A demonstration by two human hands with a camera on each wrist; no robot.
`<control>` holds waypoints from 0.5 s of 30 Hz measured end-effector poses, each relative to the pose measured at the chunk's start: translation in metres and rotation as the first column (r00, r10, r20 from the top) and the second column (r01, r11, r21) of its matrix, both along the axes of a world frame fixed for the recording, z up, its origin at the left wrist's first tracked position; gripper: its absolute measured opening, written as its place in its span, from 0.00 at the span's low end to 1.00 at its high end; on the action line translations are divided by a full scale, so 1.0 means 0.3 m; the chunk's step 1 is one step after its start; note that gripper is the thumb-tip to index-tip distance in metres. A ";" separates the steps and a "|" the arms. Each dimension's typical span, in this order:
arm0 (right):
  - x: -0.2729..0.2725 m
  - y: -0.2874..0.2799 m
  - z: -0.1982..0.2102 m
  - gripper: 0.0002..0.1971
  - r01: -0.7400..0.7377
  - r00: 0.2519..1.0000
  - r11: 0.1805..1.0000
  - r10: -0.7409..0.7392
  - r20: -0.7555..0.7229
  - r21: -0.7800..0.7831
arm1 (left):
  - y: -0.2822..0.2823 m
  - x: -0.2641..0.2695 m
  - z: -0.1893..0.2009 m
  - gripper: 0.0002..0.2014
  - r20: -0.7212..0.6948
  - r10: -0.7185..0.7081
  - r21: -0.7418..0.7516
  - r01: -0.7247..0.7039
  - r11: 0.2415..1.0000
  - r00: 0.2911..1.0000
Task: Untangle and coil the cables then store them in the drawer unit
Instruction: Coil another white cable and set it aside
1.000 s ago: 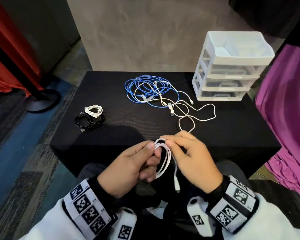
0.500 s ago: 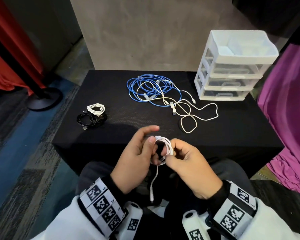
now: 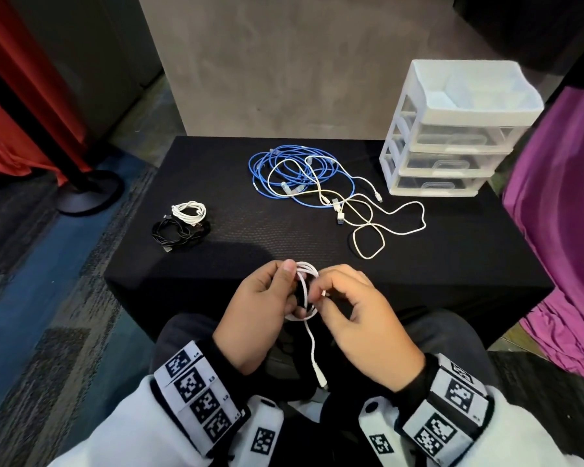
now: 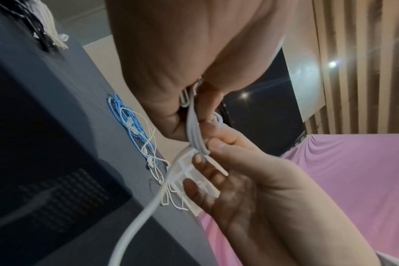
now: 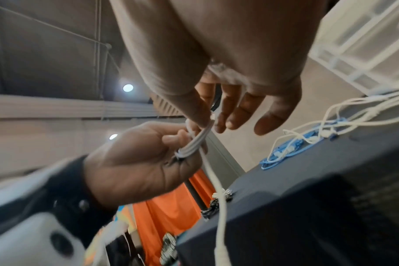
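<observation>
A white cable point(image 3: 304, 291) is wound into a small coil between both hands, just in front of the table's near edge. My left hand point(image 3: 267, 298) grips the coil point(image 5: 191, 144) on its left side. My right hand point(image 3: 344, 298) pinches the coil point(image 4: 195, 136) and one short plug end on the right. A loose tail point(image 3: 314, 352) hangs down to a plug over my lap. On the black table point(image 3: 250, 237) lie a tangle of blue cable point(image 3: 284, 170) and white cables point(image 3: 378, 217). The white drawer unit point(image 3: 452, 129) stands at the back right.
Two coiled cables, one white point(image 3: 189, 212) and one black point(image 3: 176, 232), lie at the table's left. A purple cloth point(image 3: 563, 230) hangs at the right. A red curtain point(image 3: 21, 96) and a black stand base point(image 3: 88, 190) are on the floor to the left.
The coil has been wound tighter and smaller. The hanging tail has moved from the coil's left to below it, and my left forefinger has curled back onto the coil.
</observation>
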State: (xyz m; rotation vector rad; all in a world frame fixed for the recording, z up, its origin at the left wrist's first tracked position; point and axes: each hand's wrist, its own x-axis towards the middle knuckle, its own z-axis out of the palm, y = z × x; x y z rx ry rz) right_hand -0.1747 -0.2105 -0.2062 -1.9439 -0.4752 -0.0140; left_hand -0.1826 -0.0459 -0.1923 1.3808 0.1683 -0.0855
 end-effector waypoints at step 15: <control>0.089 -0.095 0.106 0.10 -0.127 0.900 0.987 0.157 -0.406 0.098 | 0.084 0.045 -0.020 0.12 0.317 -0.209 0.748 -0.108 0.655 0.925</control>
